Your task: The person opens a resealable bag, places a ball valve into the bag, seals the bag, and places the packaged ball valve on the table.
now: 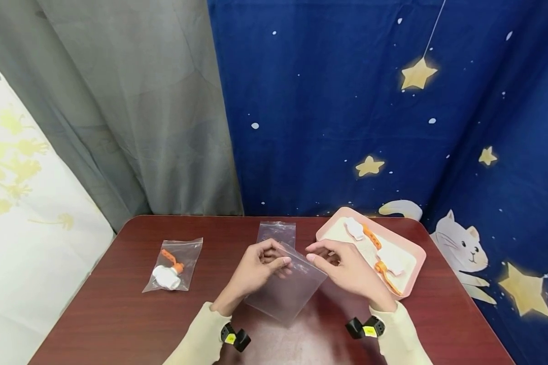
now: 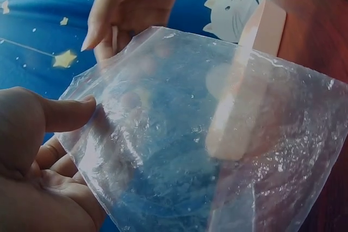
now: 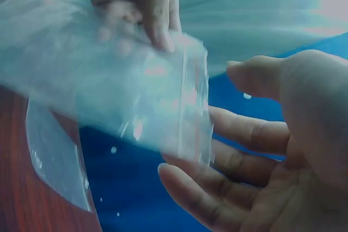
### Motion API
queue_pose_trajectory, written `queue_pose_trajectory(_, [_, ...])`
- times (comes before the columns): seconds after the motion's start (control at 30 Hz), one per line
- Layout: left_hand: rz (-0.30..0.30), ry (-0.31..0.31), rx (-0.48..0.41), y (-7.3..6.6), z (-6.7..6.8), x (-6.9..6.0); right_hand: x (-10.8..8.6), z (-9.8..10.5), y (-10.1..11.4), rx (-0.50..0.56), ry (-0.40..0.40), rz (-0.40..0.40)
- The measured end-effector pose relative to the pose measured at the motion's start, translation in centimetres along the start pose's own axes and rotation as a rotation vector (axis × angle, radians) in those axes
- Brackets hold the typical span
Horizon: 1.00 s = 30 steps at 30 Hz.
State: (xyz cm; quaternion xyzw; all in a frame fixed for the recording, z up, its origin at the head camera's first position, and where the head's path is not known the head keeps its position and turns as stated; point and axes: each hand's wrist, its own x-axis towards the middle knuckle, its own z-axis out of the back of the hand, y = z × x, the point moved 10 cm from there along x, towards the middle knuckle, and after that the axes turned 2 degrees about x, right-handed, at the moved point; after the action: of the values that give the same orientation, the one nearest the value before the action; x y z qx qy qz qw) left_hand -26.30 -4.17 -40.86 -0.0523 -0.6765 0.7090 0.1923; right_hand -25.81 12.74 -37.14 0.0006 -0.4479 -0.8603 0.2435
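We judge the step to be working the mouth of the clear zip-lock bag [image 1: 286,296], which hangs aslant between our hands above the table [image 1: 118,314], nearer to us than a second clear bag [image 1: 276,230]; we do well to anchor one end close to the seal strip [image 3: 182,101], take one film layer on each side and peel gently, since thin film probably clings and slips; we cannot tell whether the mouth is parted.

Our left hand [image 1: 261,266] pinches the bag near its seal, thumb in front and fingers behind; our right hand [image 1: 344,264] grips nothing, its thumb raised off the film and its loosely bent fingers at the bag's edge; both forearms reach in from the near side, our right hand just beside the pink tray [image 1: 419,261].
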Motion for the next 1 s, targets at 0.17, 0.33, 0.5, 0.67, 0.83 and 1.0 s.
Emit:
queue_pose_trajectory(0.17, [-0.003,0.011,0.044,0.0,-0.5,-0.1,0.2,-0.7,1.5,-0.028,0.034,0.106])
queue_pose_trajectory(0.33, [0.008,0.007,0.076,0.0,-0.6,-0.1,0.4,-0.8,1.7,-0.056,0.044,0.12])
queue_pose_trajectory(0.5, [-0.018,0.003,0.142,-0.3,-0.3,-0.2,0.4,-1.1,1.6,-0.044,0.072,0.118])
queue_pose_trajectory(0.67, [-0.039,-0.045,0.246,-0.7,0.2,-0.2,0.5,-1.2,1.1,-0.025,0.062,0.083])
queue_pose_trajectory(0.83, [-0.088,-0.116,0.327,-1.5,0.9,-0.5,0.4,-1.2,0.9,0.0,0.047,0.06])
queue_pose_trajectory(1.0, [-0.135,-0.183,0.368,-2.4,1.6,-0.9,0.4,-1.2,1.2,0.02,0.035,0.061])
